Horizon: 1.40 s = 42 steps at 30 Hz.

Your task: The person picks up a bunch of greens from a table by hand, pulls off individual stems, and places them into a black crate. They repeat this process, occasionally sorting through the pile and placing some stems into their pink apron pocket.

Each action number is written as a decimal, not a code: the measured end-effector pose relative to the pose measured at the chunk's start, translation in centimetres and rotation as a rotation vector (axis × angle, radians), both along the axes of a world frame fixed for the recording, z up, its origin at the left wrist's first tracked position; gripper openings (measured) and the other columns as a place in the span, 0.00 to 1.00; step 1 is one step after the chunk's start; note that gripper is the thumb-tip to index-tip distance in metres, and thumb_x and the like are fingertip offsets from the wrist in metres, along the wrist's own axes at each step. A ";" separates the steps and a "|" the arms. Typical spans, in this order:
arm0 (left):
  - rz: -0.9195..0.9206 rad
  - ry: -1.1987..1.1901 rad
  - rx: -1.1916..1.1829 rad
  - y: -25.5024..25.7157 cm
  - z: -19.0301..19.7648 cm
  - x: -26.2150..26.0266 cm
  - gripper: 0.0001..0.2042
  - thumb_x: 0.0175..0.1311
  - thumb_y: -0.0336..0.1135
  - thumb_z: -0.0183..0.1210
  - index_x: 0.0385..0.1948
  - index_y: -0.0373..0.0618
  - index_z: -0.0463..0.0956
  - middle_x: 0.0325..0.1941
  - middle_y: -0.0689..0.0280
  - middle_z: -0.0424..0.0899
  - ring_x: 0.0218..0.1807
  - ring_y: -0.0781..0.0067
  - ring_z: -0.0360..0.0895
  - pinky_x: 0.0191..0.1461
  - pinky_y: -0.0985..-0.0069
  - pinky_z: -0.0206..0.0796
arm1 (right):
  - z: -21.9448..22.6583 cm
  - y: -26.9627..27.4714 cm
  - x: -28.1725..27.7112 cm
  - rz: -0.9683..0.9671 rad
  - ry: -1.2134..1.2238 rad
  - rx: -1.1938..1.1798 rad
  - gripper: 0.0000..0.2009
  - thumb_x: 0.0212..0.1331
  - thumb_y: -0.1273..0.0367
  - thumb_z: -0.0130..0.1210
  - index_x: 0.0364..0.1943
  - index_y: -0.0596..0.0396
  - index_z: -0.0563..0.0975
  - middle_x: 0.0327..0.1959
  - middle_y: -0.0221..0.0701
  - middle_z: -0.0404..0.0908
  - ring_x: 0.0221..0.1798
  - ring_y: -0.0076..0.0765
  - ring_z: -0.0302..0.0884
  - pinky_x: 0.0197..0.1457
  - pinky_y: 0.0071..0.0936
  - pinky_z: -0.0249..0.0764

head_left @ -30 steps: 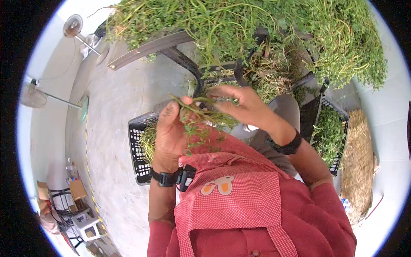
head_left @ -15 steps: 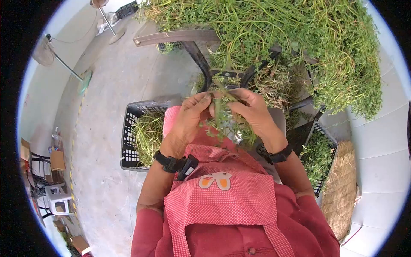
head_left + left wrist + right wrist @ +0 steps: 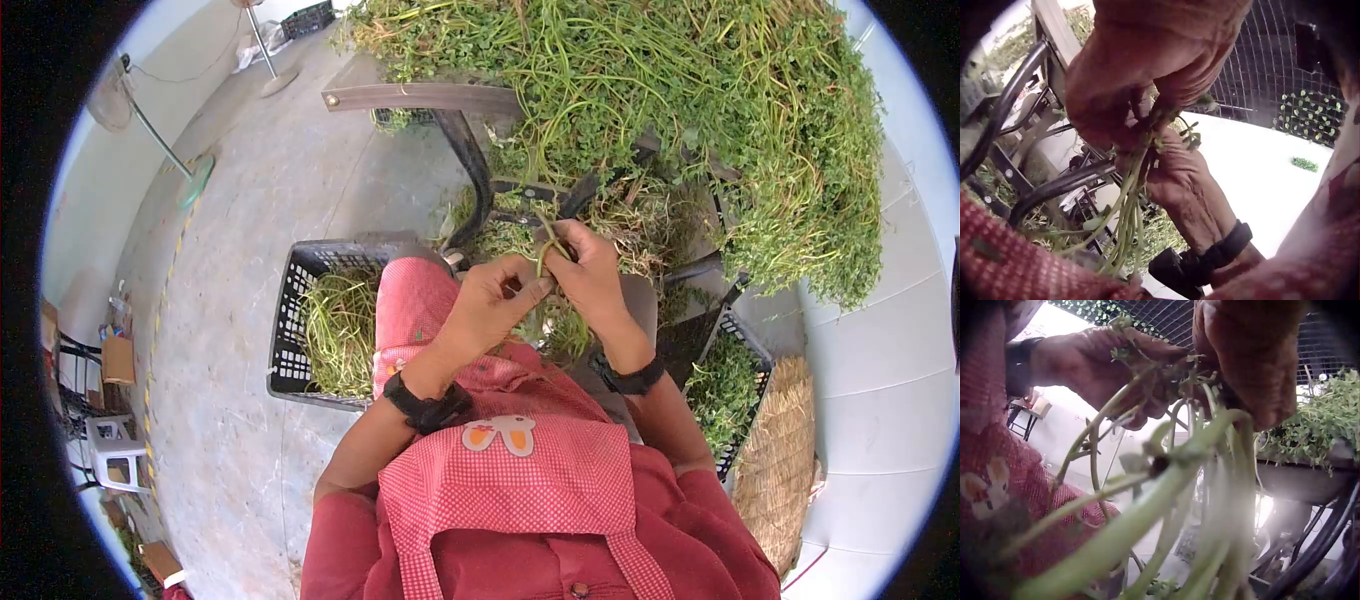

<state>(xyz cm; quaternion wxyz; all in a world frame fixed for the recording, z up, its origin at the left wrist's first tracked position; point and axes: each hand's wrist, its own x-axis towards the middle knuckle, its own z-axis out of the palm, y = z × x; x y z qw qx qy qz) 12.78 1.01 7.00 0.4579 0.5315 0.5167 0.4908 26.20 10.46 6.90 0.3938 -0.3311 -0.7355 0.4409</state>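
Both hands meet over the lap around a small bunch of leafy green stems (image 3: 547, 240). My right hand (image 3: 592, 275) grips the bunch, its thumb pressed against the stems. From the left, my left hand (image 3: 497, 300) pinches at the same bunch with thumb and fingertips. Long pale green stems (image 3: 1125, 219) hang below the two hands in the left wrist view, and small leaves show between the fingers. Close to the camera in the right wrist view, thick stems (image 3: 1210, 550) fan downward. The curled fingers partly hide the middle of the bunch.
A large heap of greens (image 3: 680, 110) covers the table ahead and hangs over its edge (image 3: 430, 97). A black crate (image 3: 290, 325) with pale stems stands at the left, another crate of leafy greens (image 3: 722, 395) at the right beside a straw roll (image 3: 775, 460). Plant scraps (image 3: 640, 225) lie beneath the table.
The hands were apart around the greens, then came together and now hold the bunch close between them. The leafy ends have swung lower, and the head view has shifted slightly.
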 end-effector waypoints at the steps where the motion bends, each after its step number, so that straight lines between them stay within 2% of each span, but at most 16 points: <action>1: -0.003 0.000 -0.005 0.1 0.1 -0.1 0.08 0.63 0.36 0.55 0.31 0.41 0.73 0.27 0.75 0.72 0.32 0.86 0.70 0.37 0.83 0.65 | 0.1 0.1 0.1 -0.003 0.000 -0.005 0.09 0.52 0.74 0.53 0.38 0.61 0.77 0.30 0.27 0.80 0.33 0.19 0.73 0.39 0.22 0.70; 4: 0.074 0.229 0.117 0.7 0.0 -0.4 0.09 0.64 0.36 0.54 0.31 0.40 0.75 0.27 0.74 0.74 0.32 0.85 0.70 0.38 0.82 0.65 | 1.3 0.3 0.8 0.146 -0.014 -0.159 0.07 0.54 0.74 0.53 0.36 0.61 0.77 0.28 0.22 0.77 0.28 0.13 0.69 0.31 0.14 0.67; 9: -0.062 -0.071 0.097 1.2 0.7 -1.5 0.10 0.66 0.36 0.51 0.37 0.38 0.76 0.28 0.73 0.76 0.32 0.86 0.70 0.37 0.83 0.63 | 1.4 0.5 1.9 0.220 -0.088 -0.261 0.10 0.53 0.72 0.54 0.39 0.60 0.77 0.27 0.23 0.78 0.26 0.14 0.68 0.32 0.20 0.69; 12: -0.069 -0.062 0.039 1.2 0.8 -2.0 0.11 0.66 0.36 0.50 0.36 0.38 0.76 0.25 0.73 0.76 0.31 0.86 0.71 0.35 0.83 0.63 | 0.9 0.1 1.9 0.229 -0.159 -0.152 0.11 0.52 0.72 0.53 0.38 0.62 0.76 0.27 0.31 0.79 0.26 0.24 0.73 0.32 0.25 0.70; 14: -0.057 0.021 0.026 1.1 1.4 -1.8 0.10 0.66 0.36 0.50 0.34 0.39 0.76 0.24 0.73 0.75 0.30 0.86 0.71 0.33 0.82 0.63 | 0.9 -0.5 1.6 0.156 -0.321 0.199 0.08 0.51 0.73 0.52 0.34 0.63 0.74 0.27 0.42 0.77 0.28 0.45 0.75 0.34 0.35 0.70; 17: -0.010 0.226 0.044 1.1 1.7 -1.5 0.10 0.66 0.35 0.49 0.32 0.39 0.76 0.21 0.73 0.73 0.26 0.85 0.69 0.28 0.79 0.62 | 0.8 -0.5 1.5 0.166 -0.405 0.325 0.05 0.51 0.74 0.51 0.30 0.63 0.72 0.28 0.48 0.72 0.33 0.58 0.70 0.37 0.43 0.68; 19: 0.023 0.345 0.066 1.2 1.1 -1.4 0.10 0.65 0.34 0.49 0.31 0.39 0.76 0.19 0.73 0.72 0.23 0.83 0.67 0.26 0.77 0.60 | 0.4 -0.6 1.7 0.188 -0.455 0.362 0.05 0.51 0.74 0.50 0.29 0.62 0.71 0.27 0.48 0.71 0.32 0.58 0.70 0.37 0.44 0.68; 21: 0.217 0.807 0.294 1.5 -0.8 -1.3 0.10 0.57 0.36 0.54 0.34 0.39 0.77 0.23 0.52 0.74 0.23 0.58 0.72 0.28 0.70 0.65 | 0.4 -1.1 1.9 0.211 -0.506 0.400 0.04 0.51 0.74 0.49 0.29 0.62 0.71 0.27 0.47 0.71 0.32 0.58 0.69 0.37 0.45 0.67; 24: 0.343 0.771 0.059 2.3 -2.5 -3.4 0.09 0.60 0.35 0.53 0.32 0.37 0.76 0.21 0.56 0.74 0.22 0.65 0.73 0.27 0.71 0.66 | 2.2 -2.6 1.7 0.423 -0.346 0.445 0.05 0.56 0.74 0.49 0.32 0.63 0.72 0.23 0.39 0.69 0.24 0.42 0.68 0.29 0.30 0.65; 25: 0.340 0.769 0.062 2.2 -2.4 -3.8 0.09 0.60 0.35 0.53 0.32 0.37 0.76 0.21 0.56 0.74 0.22 0.65 0.73 0.27 0.71 0.66 | 3.3 -2.9 1.5 0.428 -0.219 0.195 0.06 0.58 0.73 0.48 0.35 0.61 0.74 0.24 0.33 0.70 0.25 0.34 0.69 0.29 0.27 0.66; 26: 0.386 0.499 0.024 1.9 -2.3 -4.1 0.10 0.61 0.36 0.52 0.31 0.38 0.75 0.20 0.63 0.73 0.23 0.71 0.69 0.28 0.72 0.64 | 3.8 -3.1 1.5 0.424 -0.090 -0.056 0.08 0.60 0.71 0.48 0.39 0.58 0.76 0.25 0.27 0.72 0.25 0.27 0.69 0.28 0.24 0.67; 27: 0.427 0.228 -0.016 1.6 -2.1 -4.2 0.11 0.63 0.37 0.51 0.30 0.38 0.75 0.19 0.71 0.71 0.24 0.77 0.65 0.29 0.72 0.61 | 3.9 -2.4 1.8 0.418 -0.092 -0.056 0.08 0.60 0.71 0.48 0.39 0.58 0.76 0.25 0.27 0.72 0.25 0.27 0.69 0.28 0.24 0.67; 29: 0.447 0.139 -0.003 1.2 -1.5 -4.0 0.09 0.63 0.36 0.53 0.30 0.39 0.76 0.19 0.72 0.72 0.24 0.82 0.64 0.29 0.76 0.60 | 3.7 0.1 2.4 0.371 0.258 -0.582 0.11 0.62 0.69 0.49 0.46 0.56 0.76 0.29 0.21 0.72 0.29 0.18 0.69 0.29 0.19 0.68; 31: 0.452 -0.117 -0.028 1.0 -1.9 -4.6 0.08 0.63 0.35 0.54 0.30 0.41 0.77 0.21 0.72 0.74 0.26 0.86 0.65 0.31 0.82 0.59 | 3.0 0.9 2.2 0.290 0.400 -0.614 0.12 0.61 0.70 0.50 0.48 0.59 0.73 0.31 0.25 0.74 0.30 0.22 0.71 0.32 0.20 0.70; 35: 0.365 -0.155 0.009 0.2 -1.0 -4.0 0.07 0.63 0.35 0.55 0.30 0.42 0.77 0.22 0.73 0.76 0.29 0.88 0.67 0.32 0.86 0.58 | 1.6 1.9 1.8 0.234 0.643 -0.748 0.11 0.60 0.71 0.51 0.47 0.56 0.74 0.29 0.26 0.74 0.30 0.24 0.72 0.36 0.21 0.71; 42: 0.325 0.274 0.465 -1.8 3.3 1.2 0.06 0.58 0.30 0.57 0.35 0.40 0.77 0.28 0.64 0.78 0.28 0.79 0.72 0.32 0.80 0.64 | 0.5 1.5 0.8 0.118 0.476 -0.642 0.13 0.61 0.74 0.47 0.50 0.62 0.70 0.42 0.32 0.75 0.36 0.28 0.75 0.47 0.29 0.75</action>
